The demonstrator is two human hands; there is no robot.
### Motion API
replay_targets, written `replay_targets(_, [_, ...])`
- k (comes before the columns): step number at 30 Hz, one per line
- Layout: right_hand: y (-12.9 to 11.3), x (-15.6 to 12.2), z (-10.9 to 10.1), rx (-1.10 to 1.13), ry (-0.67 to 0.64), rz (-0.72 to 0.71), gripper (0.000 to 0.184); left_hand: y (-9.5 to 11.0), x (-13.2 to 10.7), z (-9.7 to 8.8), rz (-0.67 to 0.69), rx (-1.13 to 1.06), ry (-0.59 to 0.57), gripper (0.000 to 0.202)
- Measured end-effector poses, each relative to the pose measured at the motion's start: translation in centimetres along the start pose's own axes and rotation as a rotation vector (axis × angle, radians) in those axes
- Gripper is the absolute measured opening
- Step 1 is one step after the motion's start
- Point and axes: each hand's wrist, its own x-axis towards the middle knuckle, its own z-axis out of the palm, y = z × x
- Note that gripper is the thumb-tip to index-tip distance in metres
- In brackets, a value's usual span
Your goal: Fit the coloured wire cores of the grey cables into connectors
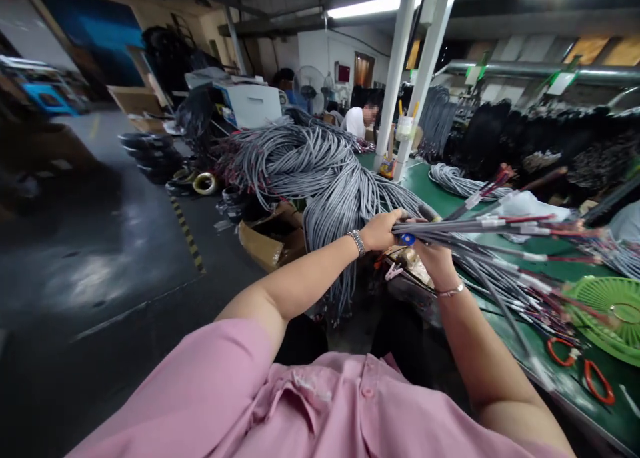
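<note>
Green worktop (423,180) fills the right side of a dim workshop, with dark floor (125,261) on the left. Nearest is the wearer's pink shirt (345,408), both bare forearms reaching forward from it. Orange-handled scissors (569,361) lie spread near the worktop's edge, just beside a green basket (595,290). Beyond the shirt, the left hand (383,231), a metal watch at its wrist, is closed round a bundle (450,227) of grey cables. That bundle lies across the front of both hands and fans out to the right over the worktop, its ends showing white sleeves and reddish wires, some of them blurred. The right hand (434,259), wearing a bangle, is under the bundle; its fingers are partly hidden, so I cannot tell how tightly they close. A small blue disc (407,239) shows between the hands. Just past them, a big heap (320,171) of grey cables spills down off the near side, beside an open carton (260,248). Farther along the worktop lies a grey coil (457,180), near two white posts (393,78). Behind the heap are a white box (255,106), a person (354,121) in a white top and a fan (309,85); dark cables (487,135) hang at right.
</note>
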Motion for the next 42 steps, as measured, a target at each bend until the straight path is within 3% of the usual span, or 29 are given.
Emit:
replay_targets(6, [1.7, 1.1, -0.7, 0.275, 0.086, 0.084, 0.034, -0.3, 2.3, 1.5, -0.138, -0.420, -0.053, 0.035])
replay_targets(9, [3.5, 1.5, -1.4, 0.268, 0.224, 0.137, 0.031, -1.2, 2.1, 1.3, -0.186, -0.635, 0.003, 0.035])
replay_targets(13, [7.5, 2.1, -4.2, 0.409, 0.493, 0.237, 0.033, -2.8, 1.1, -1.2, -0.335, -0.803, 0.283, 0.034])
replay_targets(16, [10.9, 1.6, -6.7, 0.583, 0.719, 0.471, 0.028, -4.0, 0.0, -3.9, -0.338, -0.867, 0.506, 0.031])
replay_targets(18, [12.8, 0.8, -8.1, 0.591, 0.795, 0.659, 0.023, -4.5, -1.1, -5.6, -0.322, -0.886, 0.667, 0.033])
replay_targets(20, [13.8, 0.3, -9.1, 0.596, 0.800, 0.756, 0.018, -4.5, -2.5, -7.3, -0.285, -0.900, 0.820, 0.032])
replay_targets(23, [13.9, 0.5, -10.7, 0.575, 0.846, 0.728, 0.018, -3.6, -5.2, -9.7, -0.161, -0.890, 1.014, 0.027])
replay_targets(27, [13.1, 1.9, -12.6, 0.498, 0.896, 0.548, 0.024, -1.7, -8.9, -11.2, -0.036, -0.795, 1.127, 0.025])
replay_targets(30, [13.5, 1.8, -13.1, 0.423, 0.892, 0.609, 0.027, -0.6, -11.6, -9.9, 0.000, -0.773, 1.027, 0.028])
replay_targets(34, [14.1, -0.3, -13.3, 0.347, 0.645, 0.811, 0.032, 0.3, -14.9, -6.3, -0.076, -0.720, 0.655, 0.040])
replay_targets(38, [12.9, -2.3, -15.0, 0.065, 0.392, 0.890, 0.050, 0.4, -17.1, -2.7, -0.257, -0.646, 0.264, 0.037])
replay_targets(40, [12.0, -3.1, -15.9, -0.068, 0.301, 0.952, 0.054, 0.2, -17.4, -1.6, -0.301, -0.615, 0.169, 0.035])
replay_targets(42, [11.0, -4.1, -16.5, -0.095, 0.217, 1.025, 0.054, -0.1, -17.3, -0.9, -0.317, -0.620, 0.161, 0.034])
